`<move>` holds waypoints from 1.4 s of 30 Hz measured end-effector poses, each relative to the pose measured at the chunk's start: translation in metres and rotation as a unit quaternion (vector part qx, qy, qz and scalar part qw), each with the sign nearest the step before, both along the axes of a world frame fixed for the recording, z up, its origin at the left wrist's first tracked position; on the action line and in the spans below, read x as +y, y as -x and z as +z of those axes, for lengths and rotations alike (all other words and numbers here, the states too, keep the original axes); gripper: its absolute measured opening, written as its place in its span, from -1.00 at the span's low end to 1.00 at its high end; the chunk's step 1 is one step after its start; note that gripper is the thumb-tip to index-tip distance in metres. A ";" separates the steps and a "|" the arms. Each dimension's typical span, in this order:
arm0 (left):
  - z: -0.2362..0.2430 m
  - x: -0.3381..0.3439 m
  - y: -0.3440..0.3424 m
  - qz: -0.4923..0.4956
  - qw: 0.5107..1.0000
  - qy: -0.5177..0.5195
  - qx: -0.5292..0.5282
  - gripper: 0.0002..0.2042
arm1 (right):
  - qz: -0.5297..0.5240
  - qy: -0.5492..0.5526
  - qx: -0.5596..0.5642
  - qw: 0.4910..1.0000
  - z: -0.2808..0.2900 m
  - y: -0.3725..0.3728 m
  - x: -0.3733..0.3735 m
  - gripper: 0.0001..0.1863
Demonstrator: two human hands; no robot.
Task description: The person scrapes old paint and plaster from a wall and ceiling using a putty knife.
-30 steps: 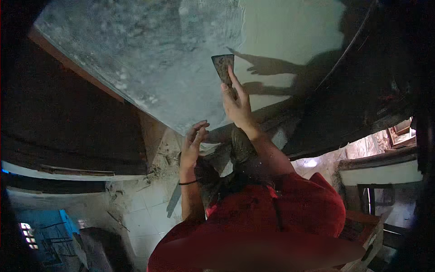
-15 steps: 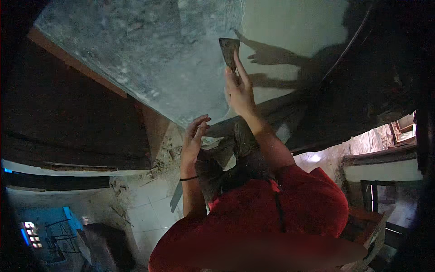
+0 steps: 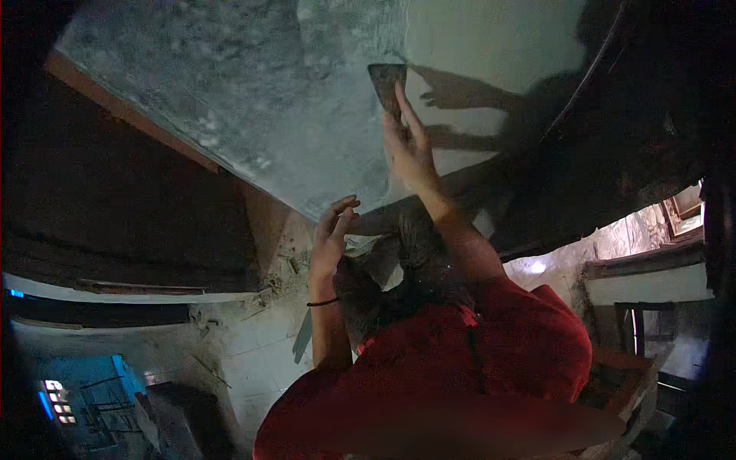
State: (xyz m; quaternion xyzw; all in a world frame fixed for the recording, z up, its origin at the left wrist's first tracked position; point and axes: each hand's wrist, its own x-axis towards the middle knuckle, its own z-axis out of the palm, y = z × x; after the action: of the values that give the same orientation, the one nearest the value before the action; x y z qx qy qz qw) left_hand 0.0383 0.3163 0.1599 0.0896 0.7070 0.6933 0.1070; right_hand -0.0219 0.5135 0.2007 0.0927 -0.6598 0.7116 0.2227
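My right hand (image 3: 410,149) grips a dark, wedge-shaped scraper (image 3: 388,86), one finger stretched along its blade. The scraper's wide edge lies against a wall panel (image 3: 268,92), near the line where a mottled grey area meets a smooth pale green one (image 3: 491,46). Whether the blade presses hard on the surface I cannot tell. Lower down and to the left, my left hand (image 3: 331,238) is raised near the panel's lower corner, its fingers loosely bent and apart, holding nothing. A thin dark band (image 3: 322,303) circles that wrist.
Dark recesses flank the panel, with a brown strip (image 3: 130,111) along its left edge. Debris (image 3: 280,264) lies on the floor beside pale tiles (image 3: 261,356). A dark, boxy object (image 3: 188,414) stands at lower left, a wooden piece (image 3: 621,383) at lower right. Shadows of my arms fall on the green area.
The scraper and my right hand have shifted very slightly left against the panel. My left hand has moved a little to the right, still empty.
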 end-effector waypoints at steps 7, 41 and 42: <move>-0.008 -0.003 0.000 -0.009 1.000 -0.026 -0.006 -0.65 | 0.006 0.012 -0.023 1.000 -0.010 -0.005 -0.013 -0.37; -0.021 -0.010 0.004 -0.015 0.999 -0.028 0.001 -0.65 | 0.011 0.097 -0.037 0.994 0.026 -0.004 0.003 -0.23; -0.024 -0.012 0.001 -0.013 1.000 -0.027 0.000 -0.65 | -0.012 0.037 -0.058 0.998 0.028 -0.011 0.001 -0.24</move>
State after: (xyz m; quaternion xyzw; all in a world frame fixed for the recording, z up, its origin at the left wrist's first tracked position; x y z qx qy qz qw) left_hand 0.0377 0.3039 0.1356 0.1020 0.6865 0.7109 0.1138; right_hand -0.0114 0.5144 0.2283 0.0357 -0.6461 0.7368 0.1958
